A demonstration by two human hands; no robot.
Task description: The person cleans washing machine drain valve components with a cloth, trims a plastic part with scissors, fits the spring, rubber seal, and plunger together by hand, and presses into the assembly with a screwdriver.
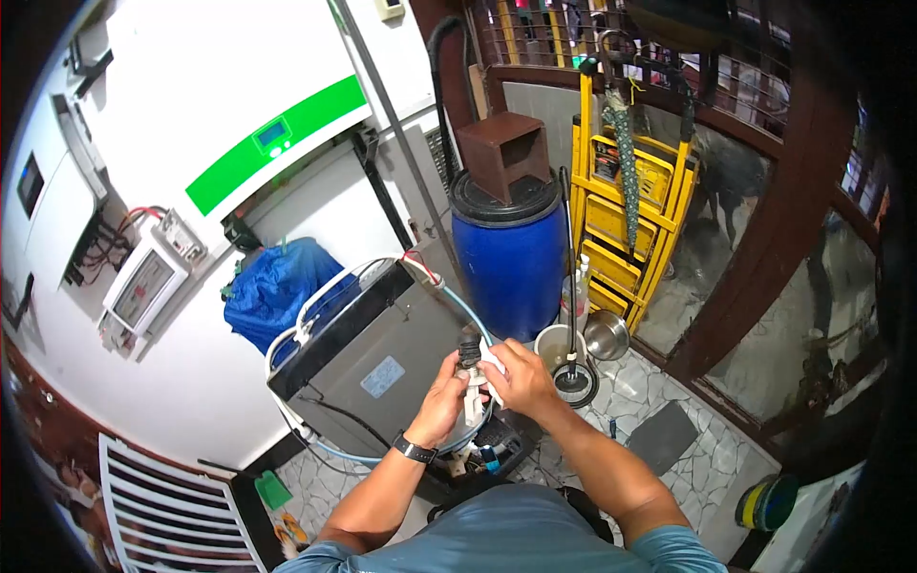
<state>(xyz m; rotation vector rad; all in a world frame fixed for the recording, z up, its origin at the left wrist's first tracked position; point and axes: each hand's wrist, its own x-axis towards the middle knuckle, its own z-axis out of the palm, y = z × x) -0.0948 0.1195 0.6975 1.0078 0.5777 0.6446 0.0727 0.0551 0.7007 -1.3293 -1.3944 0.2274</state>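
Both of my hands meet in front of my body, around a small white plastic fitting (474,405) with a black ribbed top (469,350). My left hand (443,399), with a dark band on its wrist, is closed on the fitting from the left. From the right, my right hand (523,382) pinches a white piece (494,367) against it; whether that piece is separate from the fitting I cannot tell. Just beyond my left hand leans a grey appliance panel (368,363) with a label and hoses. Below the hands lies an open black base (489,460) with small parts inside.
A blue barrel (506,272) carries a brown box (504,153). To its right stand a yellow ladder (621,229), a bucket (554,344) and a metal pot (607,335). A grey mat (661,437) lies on the tiled floor. A white slatted rack (177,506) is at lower left.
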